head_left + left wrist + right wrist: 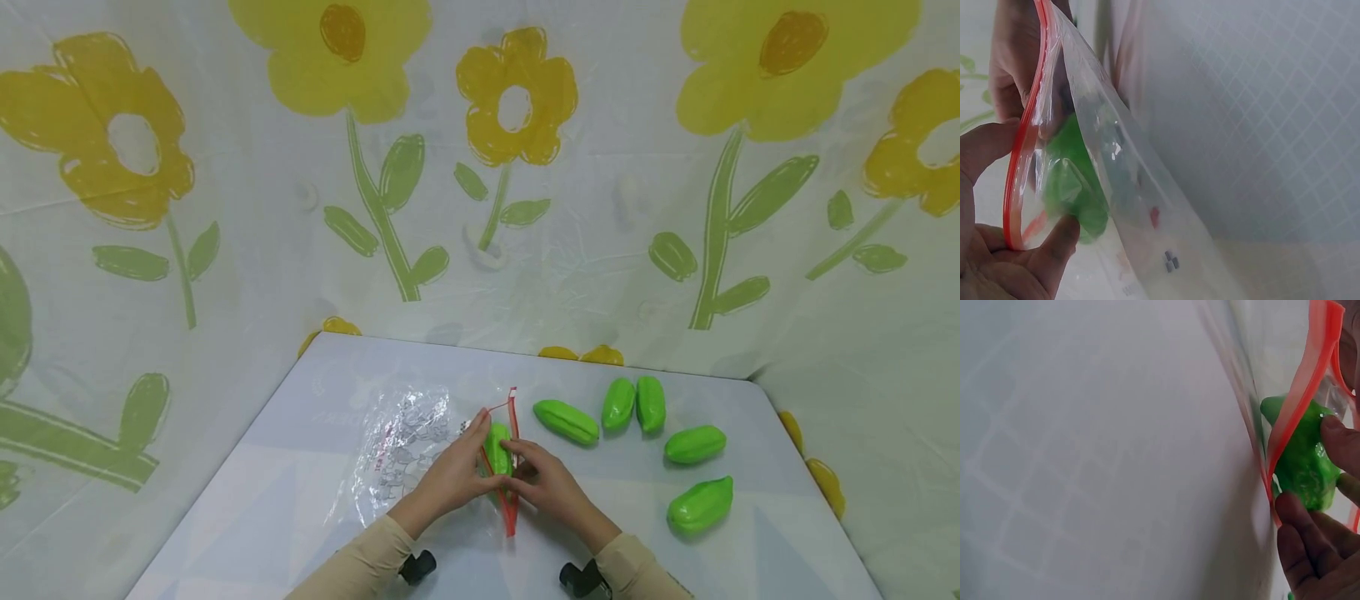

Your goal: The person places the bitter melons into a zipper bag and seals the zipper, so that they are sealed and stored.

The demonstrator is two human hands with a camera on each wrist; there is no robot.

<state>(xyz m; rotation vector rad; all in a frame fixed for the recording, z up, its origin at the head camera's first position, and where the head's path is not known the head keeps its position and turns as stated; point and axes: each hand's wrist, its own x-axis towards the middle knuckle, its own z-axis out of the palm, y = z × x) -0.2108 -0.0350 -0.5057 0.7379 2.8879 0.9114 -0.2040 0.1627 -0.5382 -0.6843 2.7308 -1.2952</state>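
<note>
A clear plastic zip bag point(408, 450) with a red zip edge lies to the left, its mouth spread apart between the hands. My left hand point(453, 471) grips the bag by its red-edged mouth; in the left wrist view its thumb and fingers point(1054, 253) are on the plastic. At the opening is a glossy green ridged toy fruit point(497, 450), star-fruit-like. My right hand point(551, 483) pinches that fruit point(1307, 462), thumb on one side and fingers beneath, in the right wrist view. Seen through the film, part of the fruit point(1075, 181) is blurred.
Several similar green fruits lie to the right on the white table point(780, 467), such as one long fruit point(566, 422) near the bag and another point(700, 505) nearer the front. A flower-printed curtain point(592, 208) surrounds the table's back and sides.
</note>
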